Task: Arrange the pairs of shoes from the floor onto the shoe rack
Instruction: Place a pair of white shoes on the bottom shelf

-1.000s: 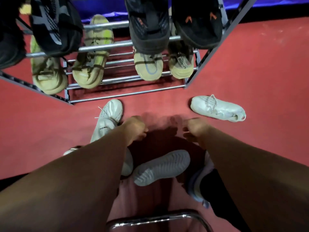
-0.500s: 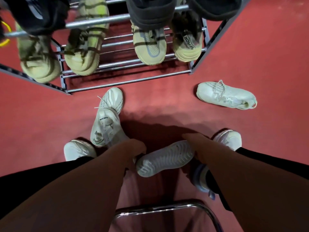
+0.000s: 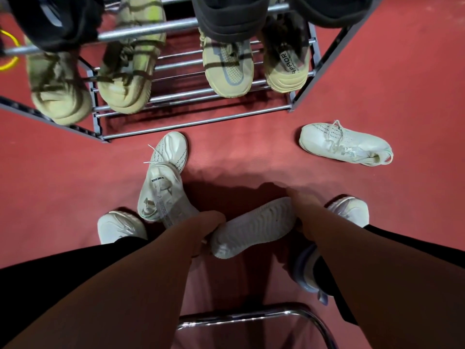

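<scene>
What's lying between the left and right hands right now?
An overturned white shoe, sole up, spans the gap between the left hand and the right hand, one hand at each end. The head view shows it.

The shoe rack point(image 3: 196, 122) has smooth, glossy metal bars. The floor point(image 3: 402, 79) is matt red with a fine rough grain. The overturned shoe point(image 3: 254, 227) shows a matt, ribbed, rubbery sole. The white shoe point(image 3: 344, 144) at the right is knitted cloth. The near chair frame point(image 3: 251, 316) is shiny chrome.
</scene>
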